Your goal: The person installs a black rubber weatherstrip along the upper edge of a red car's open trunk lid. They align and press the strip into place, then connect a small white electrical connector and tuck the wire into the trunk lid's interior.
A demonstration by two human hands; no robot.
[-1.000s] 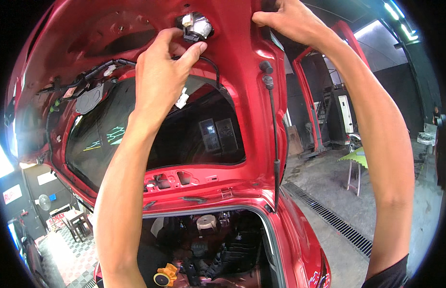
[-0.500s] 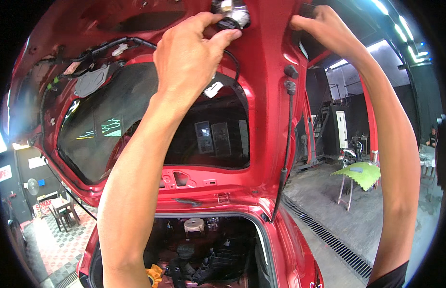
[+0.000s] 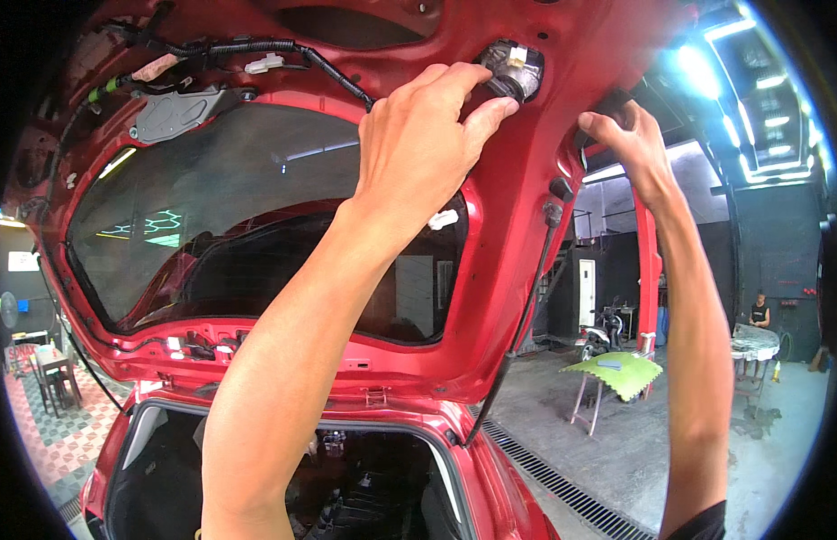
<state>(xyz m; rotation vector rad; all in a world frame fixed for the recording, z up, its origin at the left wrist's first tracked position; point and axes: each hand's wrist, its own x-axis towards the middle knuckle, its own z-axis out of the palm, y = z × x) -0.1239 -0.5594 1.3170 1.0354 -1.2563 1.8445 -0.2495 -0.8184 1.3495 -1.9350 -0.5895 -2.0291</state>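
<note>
A red car tailgate point(image 3: 490, 324) is raised above me. In an opening in its upper inner panel sits a silvery round lamp back point(image 3: 513, 65) with a pale plug. My left hand point(image 3: 427, 130) pinches a black connector point(image 3: 499, 88) at the lower side of this lamp back, between thumb and fingers. Past the tailgate's right edge, my right hand point(image 3: 627, 139) is raised with its thumb bent in toward the panel. Its fingers are curled and partly hidden, so what they grip does not show.
A black wiring harness point(image 3: 229, 47) runs along the panel above the rear window point(image 3: 211, 225). A gas strut point(image 3: 517, 346) props the right side. Below lies the open boot point(image 3: 373, 486). To the right stand a green-covered stand point(image 3: 621, 373), a motorbike point(image 3: 600, 333) and a person point(image 3: 760, 310) farther back.
My view has shifted, so the lamp opening and my left hand sit lower and farther right in the picture. Both hands keep about the same places on the tailgate.
</note>
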